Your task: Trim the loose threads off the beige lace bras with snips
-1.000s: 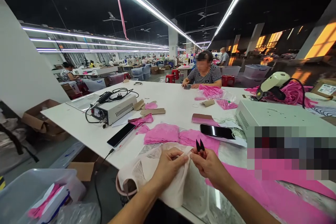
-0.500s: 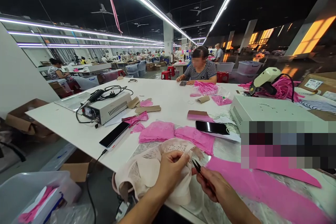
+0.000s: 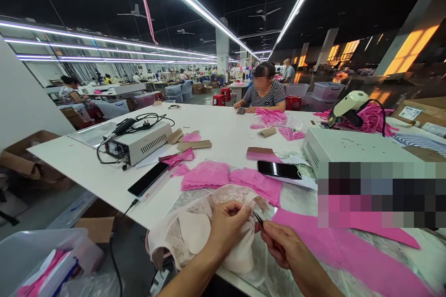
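Note:
A cream bra (image 3: 200,229) with lace panels and a smooth cup lies bunched at the table's near edge. My left hand (image 3: 230,225) pinches its upper edge between thumb and fingers. In my right hand (image 3: 287,248) are small black thread snips (image 3: 258,218), their tips pointing up and left at the edge of the fabric beside my left fingertips. The two blades look close together, and most of the handle is hidden by my fingers. Just beyond the bra lie stacks of pink lace pieces (image 3: 205,175). To the right stretches a long pink fabric panel (image 3: 313,236).
Two phones, a left one (image 3: 148,180) with a cable and a right one (image 3: 278,170), lie on the white table (image 3: 223,123). Metal machine boxes stand left (image 3: 142,141) and right (image 3: 351,144). Opposite sits a person (image 3: 266,90) in stripes. A plastic bin (image 3: 52,260) is at lower left.
The blades of the snips have come together, their tips nearer the fabric by my left fingers. My left hand keeps its pinch on the bra. The whole view has shifted slightly.

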A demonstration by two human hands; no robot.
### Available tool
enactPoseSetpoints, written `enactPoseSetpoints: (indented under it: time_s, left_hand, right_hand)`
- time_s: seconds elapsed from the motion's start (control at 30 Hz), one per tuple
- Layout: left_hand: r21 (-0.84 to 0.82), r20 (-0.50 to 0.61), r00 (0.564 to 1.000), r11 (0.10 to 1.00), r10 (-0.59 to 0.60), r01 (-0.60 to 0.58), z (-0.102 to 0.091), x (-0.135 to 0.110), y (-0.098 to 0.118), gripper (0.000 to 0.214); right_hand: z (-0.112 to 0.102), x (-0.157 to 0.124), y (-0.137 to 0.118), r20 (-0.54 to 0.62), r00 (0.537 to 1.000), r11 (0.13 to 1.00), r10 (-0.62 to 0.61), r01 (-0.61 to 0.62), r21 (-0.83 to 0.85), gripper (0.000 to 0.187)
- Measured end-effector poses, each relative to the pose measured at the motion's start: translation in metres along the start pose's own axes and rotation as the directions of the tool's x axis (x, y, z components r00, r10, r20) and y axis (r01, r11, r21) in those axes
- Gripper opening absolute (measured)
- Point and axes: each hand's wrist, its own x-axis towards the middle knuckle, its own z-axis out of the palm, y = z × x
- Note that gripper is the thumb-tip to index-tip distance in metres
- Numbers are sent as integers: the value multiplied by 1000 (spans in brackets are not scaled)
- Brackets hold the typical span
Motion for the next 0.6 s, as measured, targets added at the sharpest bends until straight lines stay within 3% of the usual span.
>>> enactPoseSetpoints:
  time_s: [0.6]
  left_hand:
    - [108, 15, 999, 993, 50, -52, 2, 2, -3, 25]
  right_hand:
    - [-1, 2, 1, -13, 1000, 1000, 3, -3, 24, 43]
